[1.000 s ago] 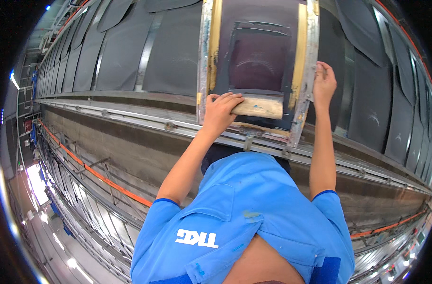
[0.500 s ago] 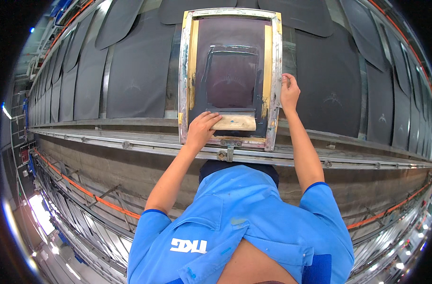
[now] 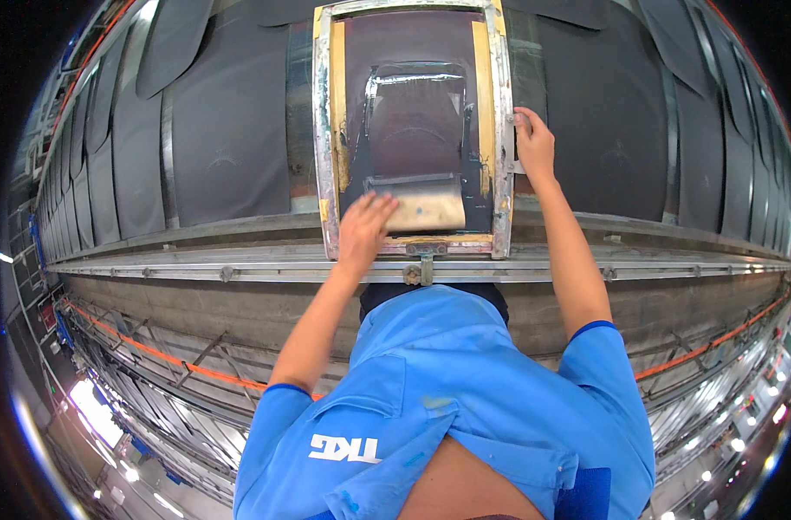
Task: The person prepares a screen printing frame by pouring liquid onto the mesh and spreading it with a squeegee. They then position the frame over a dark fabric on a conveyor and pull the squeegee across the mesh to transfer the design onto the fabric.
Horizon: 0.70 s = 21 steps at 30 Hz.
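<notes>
A screen printing frame (image 3: 324, 139), with a dark mesh (image 3: 413, 121) and yellow tape along its inner sides, lies in front of me. Near the frame's close end, a squeegee (image 3: 426, 211) with a pale wooden handle rests across the mesh, its blade edge toward the far side. My left hand (image 3: 366, 227), slightly blurred, is closed over the squeegee's left end. At the outer right edge of the frame, the bent fingers of my right hand (image 3: 536, 146) grip the rim by a small metal tab. Wet, shiny ink outlines a rectangle on the mesh.
Dark sheet pieces (image 3: 231, 130) lie in a row along the long table on both sides of the frame. A metal rail (image 3: 283, 270) runs along the table's near edge, with a clamp (image 3: 420, 270) on it below the frame. Orange-edged racks (image 3: 196, 368) stand behind me.
The whole view has shifted a little, so the frame appears higher and further left. Both hands keep their places, with the squeegee tilted slightly differently under my left hand.
</notes>
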{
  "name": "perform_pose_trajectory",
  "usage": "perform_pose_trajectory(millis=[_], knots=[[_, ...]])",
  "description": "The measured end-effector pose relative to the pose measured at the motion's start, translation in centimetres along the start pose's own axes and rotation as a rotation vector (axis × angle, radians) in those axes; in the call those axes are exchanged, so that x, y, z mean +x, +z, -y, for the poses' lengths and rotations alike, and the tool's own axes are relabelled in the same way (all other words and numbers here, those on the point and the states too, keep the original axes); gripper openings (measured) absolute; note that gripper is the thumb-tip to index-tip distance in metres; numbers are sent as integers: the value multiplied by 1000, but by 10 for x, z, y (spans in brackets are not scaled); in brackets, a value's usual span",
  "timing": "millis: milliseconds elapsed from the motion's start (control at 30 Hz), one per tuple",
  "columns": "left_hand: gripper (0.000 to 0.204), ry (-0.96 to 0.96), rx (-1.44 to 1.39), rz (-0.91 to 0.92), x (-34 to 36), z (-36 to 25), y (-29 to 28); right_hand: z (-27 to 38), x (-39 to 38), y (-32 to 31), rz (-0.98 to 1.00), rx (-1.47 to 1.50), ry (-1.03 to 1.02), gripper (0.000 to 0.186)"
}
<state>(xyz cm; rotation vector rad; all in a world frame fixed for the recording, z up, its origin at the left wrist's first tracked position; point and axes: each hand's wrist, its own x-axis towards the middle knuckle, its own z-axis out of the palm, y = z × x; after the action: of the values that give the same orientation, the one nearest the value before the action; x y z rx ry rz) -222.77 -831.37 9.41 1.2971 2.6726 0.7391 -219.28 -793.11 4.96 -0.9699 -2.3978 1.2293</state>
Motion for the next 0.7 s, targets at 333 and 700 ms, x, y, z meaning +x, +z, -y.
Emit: perform_pose_trajectory(millis=[333,700], knots=[[42,-85,-23,81,212,59,-42,123,33,7,408,-316,-495,39],[42,-40,85,124,77,26,-18,68,-119,20,356,-176,-414,48]])
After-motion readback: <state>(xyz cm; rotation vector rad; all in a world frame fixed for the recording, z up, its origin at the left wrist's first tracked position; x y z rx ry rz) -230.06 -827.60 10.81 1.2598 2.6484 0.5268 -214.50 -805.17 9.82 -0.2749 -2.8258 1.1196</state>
